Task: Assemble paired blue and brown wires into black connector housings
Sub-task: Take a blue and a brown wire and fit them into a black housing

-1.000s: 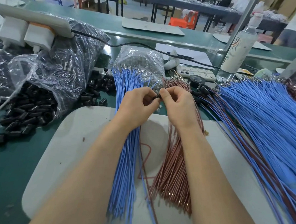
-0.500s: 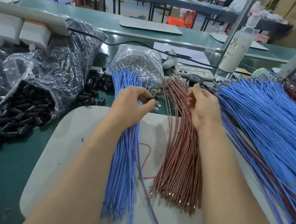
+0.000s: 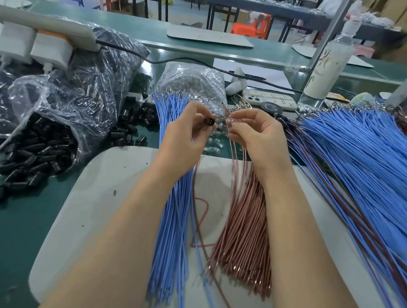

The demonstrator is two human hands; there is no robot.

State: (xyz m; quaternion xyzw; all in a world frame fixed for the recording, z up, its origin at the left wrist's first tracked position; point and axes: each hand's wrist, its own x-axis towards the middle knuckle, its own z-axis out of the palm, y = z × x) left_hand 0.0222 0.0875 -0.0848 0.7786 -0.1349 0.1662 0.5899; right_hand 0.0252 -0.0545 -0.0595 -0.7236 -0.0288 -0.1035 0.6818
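My left hand (image 3: 183, 133) pinches a small black connector housing (image 3: 209, 121) between thumb and fingers, its open face turned toward me. My right hand (image 3: 258, 138) pinches the terminal end of a brown wire (image 3: 233, 153) lifted from the brown wire bundle (image 3: 242, 239), its tip a short way right of the housing. A bundle of blue wires (image 3: 172, 223) lies on the white mat (image 3: 94, 206) under my left forearm. One blue wire and one brown wire trail down between the two bundles.
A torn clear bag spills loose black housings (image 3: 38, 151) at left. A clear bag of small parts (image 3: 194, 86) stands behind my hands. A big heap of paired blue and brown wires (image 3: 363, 168) fills the right. A phone (image 3: 270, 100) and bottle (image 3: 329, 64) stand at the back.
A second ago both hands met at the housing. The right hand then reached right to the brown bundle, and is now back near the left hand with a brown wire. The left hand has lifted slightly.
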